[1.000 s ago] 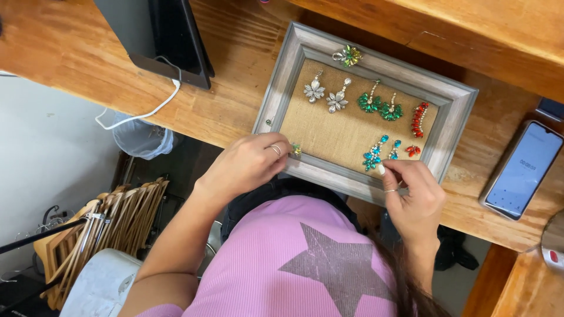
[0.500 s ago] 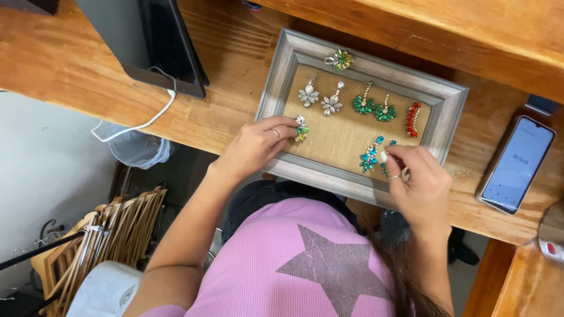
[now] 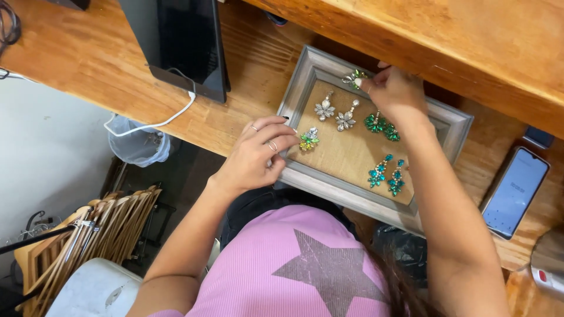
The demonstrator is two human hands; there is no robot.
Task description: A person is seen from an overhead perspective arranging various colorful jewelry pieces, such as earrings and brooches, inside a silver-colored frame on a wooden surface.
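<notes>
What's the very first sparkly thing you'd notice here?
A grey picture frame lined with burlap sits on the wooden desk, dotted with jewelled earrings. The teal pair sparkles near its lower right. The left hand touches a yellow-green earring at the frame's left edge, while the right hand pinches another earring at the top.

Frame (image 3: 452, 126) on desk (image 3: 88, 64); phone (image 3: 515, 192) right, monitor (image 3: 182, 41) left.

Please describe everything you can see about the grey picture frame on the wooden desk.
The grey frame is rectangular, with a stepped, weathered wood-look border around a tan, burlap-like panel. It lies flat and slightly turned on the wooden desk. Jewelled earrings sit on the panel. The left hand rests on its near-left edge; the right hand reaches over its far edge.
</notes>
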